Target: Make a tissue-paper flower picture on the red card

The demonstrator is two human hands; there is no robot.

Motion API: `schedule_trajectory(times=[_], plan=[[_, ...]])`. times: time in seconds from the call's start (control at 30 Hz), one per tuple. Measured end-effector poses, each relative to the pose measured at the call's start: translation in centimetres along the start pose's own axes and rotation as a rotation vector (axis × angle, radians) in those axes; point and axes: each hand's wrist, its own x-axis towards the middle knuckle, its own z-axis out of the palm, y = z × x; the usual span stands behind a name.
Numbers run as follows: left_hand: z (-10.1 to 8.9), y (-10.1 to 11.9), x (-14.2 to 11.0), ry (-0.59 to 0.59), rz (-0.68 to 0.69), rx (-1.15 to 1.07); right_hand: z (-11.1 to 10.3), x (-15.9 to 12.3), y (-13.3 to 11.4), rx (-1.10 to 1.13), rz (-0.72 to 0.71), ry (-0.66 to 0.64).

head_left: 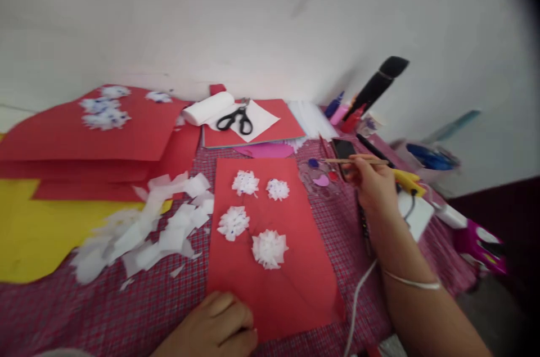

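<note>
My right hand (375, 182) pinches a thin wooden paintbrush (335, 161), its tip at the blue paint (313, 163) on a clear palette (310, 180). Pink paint (321, 181) and red paint (333, 176) also lie on that palette. In front of me is a red sheet (291, 301) bearing white ruffled tissue-paper flowers (270, 249); some carry small blue specks, and faint drawn lines run below them. My left hand (219, 323) rests at the sheet's lower left corner with its fingers curled in; the fingertips are hidden.
Torn white tissue pieces (147, 233) lie left, beside folded red sheets (84, 143) and a yellow sheet (37, 233). Black-handled scissors (236, 121) and a tissue roll (210, 108) are at the back. A phone (343, 147), paint bottles (334, 105) and a white cable (358, 295) stand or lie right.
</note>
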Motion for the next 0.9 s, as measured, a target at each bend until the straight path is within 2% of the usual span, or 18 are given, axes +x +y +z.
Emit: schedule_trajectory(times=[0.07, 0.13, 0.23, 0.37, 0.43, 0.53, 0.9], plan=[[-1.1, 0.7, 0.9, -0.153, -0.111, 0.03, 1.2, -1.7, -0.8, 0.041, 0.019, -0.092], [-2.3, 1.3, 1.6, -0.241, -0.144, 0.047, 3.0, -4.3, -1.5, 0.066, 0.011, -0.237], [-3.3, 1.7, 2.1, -0.278, -0.138, 0.052, 5.6, -9.0, -2.2, -0.024, -0.016, -0.447], [-3.6, 1.8, 2.2, -0.286, -0.138, 0.069, 7.6, -13.3, -2.1, -0.173, -0.2, -0.672], [-3.6, 1.9, 2.2, -0.292, -0.136, 0.067, 7.9, -14.0, -1.8, -0.207, -0.256, -0.755], [-3.6, 1.9, 2.2, -0.294, -0.141, 0.078, 7.9, -14.1, -1.2, -0.229, -0.262, -0.834], [-3.4, 1.9, 2.2, -0.29, -0.157, 0.07, 8.7, -13.7, -0.5, -0.279, -0.213, -0.857]])
